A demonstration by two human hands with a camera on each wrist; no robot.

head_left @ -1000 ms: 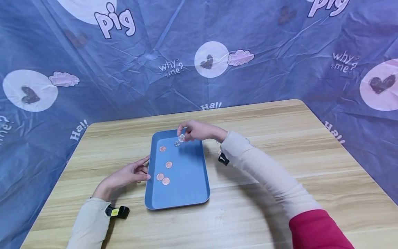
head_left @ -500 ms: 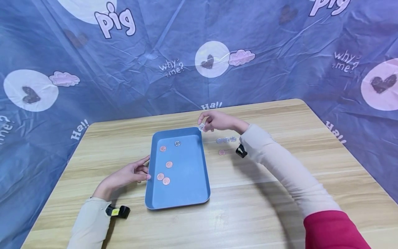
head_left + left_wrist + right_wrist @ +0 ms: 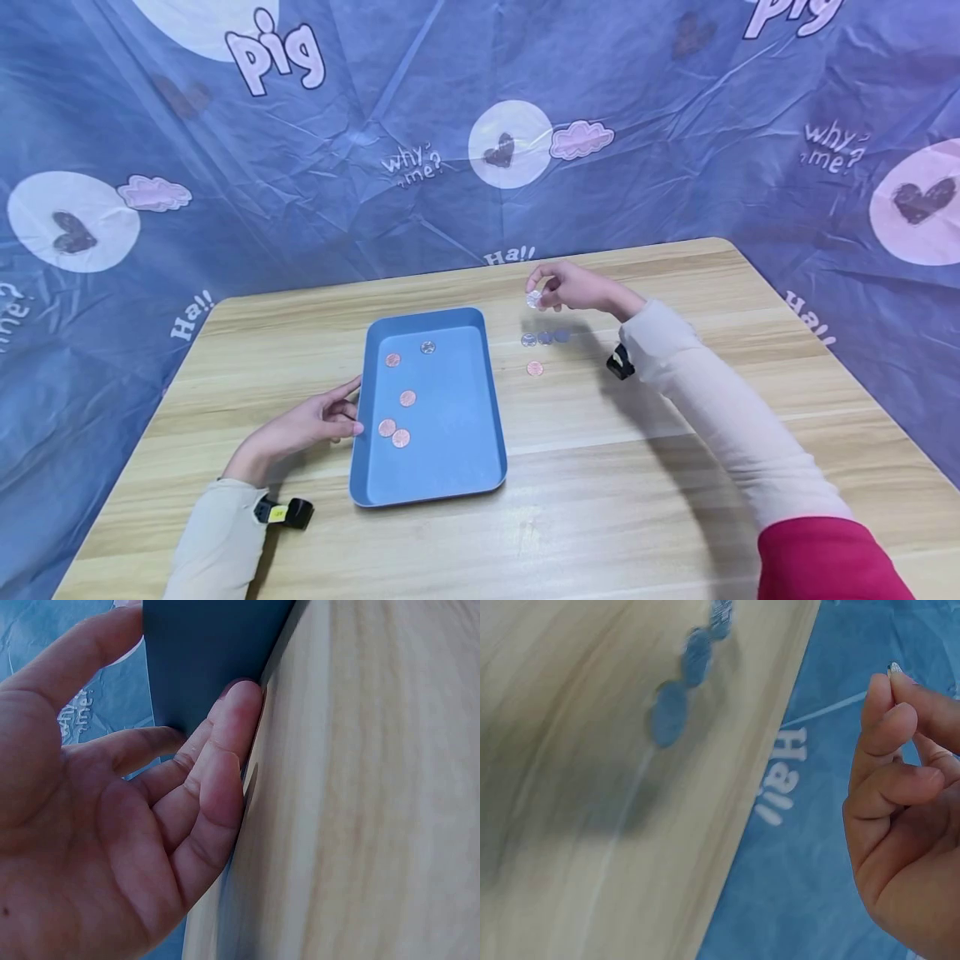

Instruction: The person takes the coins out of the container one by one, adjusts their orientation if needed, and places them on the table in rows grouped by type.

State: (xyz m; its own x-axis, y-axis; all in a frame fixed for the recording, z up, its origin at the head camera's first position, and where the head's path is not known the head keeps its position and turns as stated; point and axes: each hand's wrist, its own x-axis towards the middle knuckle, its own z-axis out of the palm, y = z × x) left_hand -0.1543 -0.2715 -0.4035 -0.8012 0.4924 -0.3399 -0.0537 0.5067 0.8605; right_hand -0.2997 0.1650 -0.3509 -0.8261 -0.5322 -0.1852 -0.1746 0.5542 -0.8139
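In the head view, my left hand (image 3: 311, 425) rests against the outer left wall of the blue tray (image 3: 461, 479). The left wrist view has its fingers (image 3: 232, 720) loosely bent beside that wall (image 3: 206, 660), near the tabletop. My right hand (image 3: 577, 287) pinches a silver coin (image 3: 533, 299) between thumb and forefinger, raised above the table; in the right wrist view the coin's edge (image 3: 895, 668) just shows at the fingertips. Inside the tray lie one silver coin (image 3: 427, 347) and several copper-coloured coins (image 3: 407, 398).
Right of the tray, a row of silver coins (image 3: 545, 337) lies on the wooden table (image 3: 637, 517), with one copper-coloured coin (image 3: 535, 368) nearer me. A blue printed cloth (image 3: 360, 208) hangs behind the table's back edge.
My right hand has moved right, from above the tray to above the table, with the silver coin pinched throughout. The coins on the table came into view. My left hand stayed still.
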